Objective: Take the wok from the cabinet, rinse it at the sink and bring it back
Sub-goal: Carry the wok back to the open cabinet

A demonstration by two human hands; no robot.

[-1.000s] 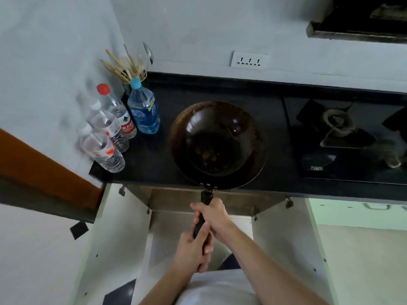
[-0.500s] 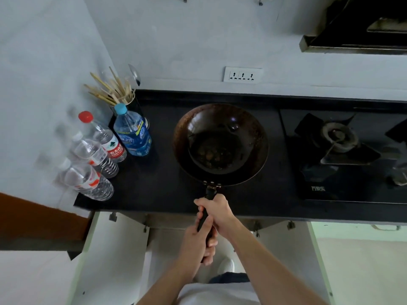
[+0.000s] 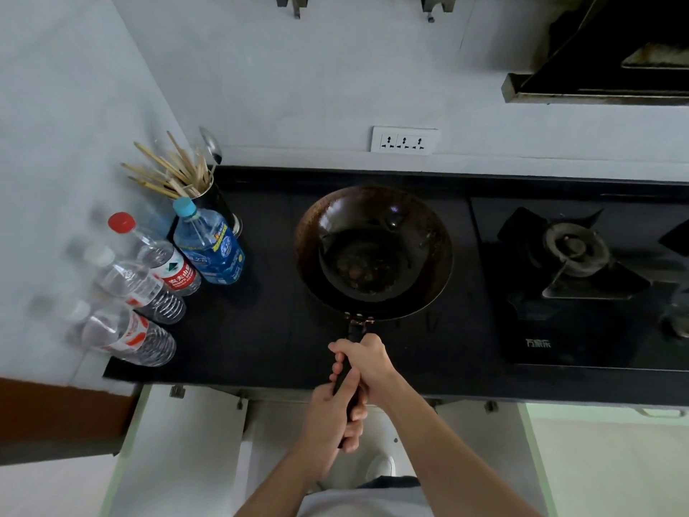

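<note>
Together, left hand [image 3: 330,417] and right hand [image 3: 367,363] fingers [image 3: 337,367] wrap the wok [image 3: 373,251] handle.

The wok [image 3: 373,251] is round and dark, with a brownish worn rim and speckled residue inside. It sits level over the black countertop [image 3: 261,330], handle [image 3: 354,329] toward the person, perhaps resting on it.

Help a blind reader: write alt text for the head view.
The right hand and, behind it, the left hand grip the handle of a wok at a black countertop. Water bottles and chopsticks stand to its left, a gas burner to its right.
</note>
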